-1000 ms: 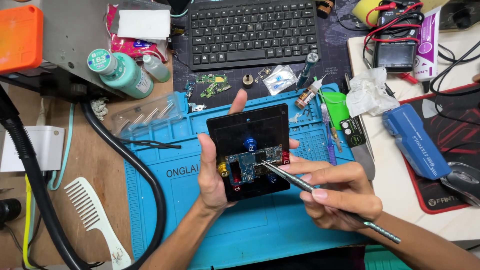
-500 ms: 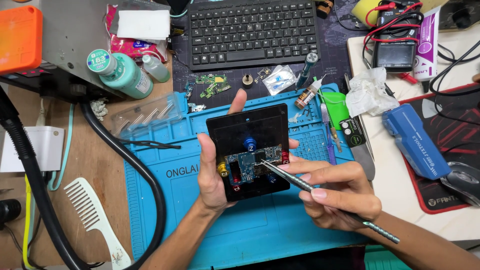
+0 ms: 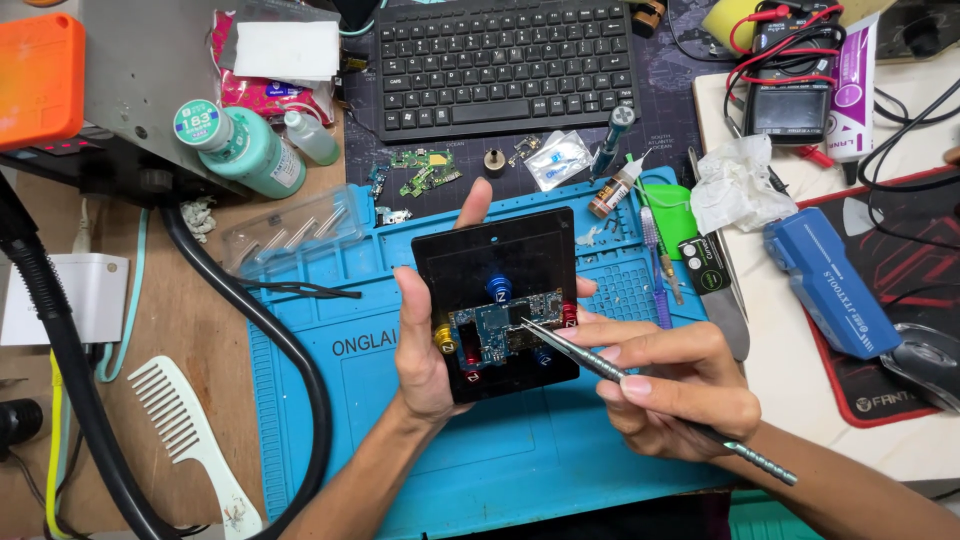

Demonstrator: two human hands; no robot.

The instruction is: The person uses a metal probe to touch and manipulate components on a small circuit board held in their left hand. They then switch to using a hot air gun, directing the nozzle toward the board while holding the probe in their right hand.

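Left hand: I see my left hand wrapped around the left edge of a black holder plate, its grip closed on the plate, thumb on the near left side and one finger sticking up past the far edge.
Right hand: my right hand has its grip closed on a thin metal tool, pinched like a pen.
Tool: it slants from near right up to far left, and its tip rests on the circuit board.
Circuit board: small and bluish, it lies on the near half of the plate, pinned between coloured pegs, with a blue peg just beyond it, a gold peg at its left and a red peg at its right.
Plate: held just over the blue mat near the middle of the counter.
Far side: a black keyboard lies beyond the mat, with small green boards between them.
Left side: a white comb lies near left, a black hose curves across the mat's left edge, and a teal bottle stands far left.
Right side: a blue box-shaped device lies well apart from my right hand, with crumpled tissue beyond it.
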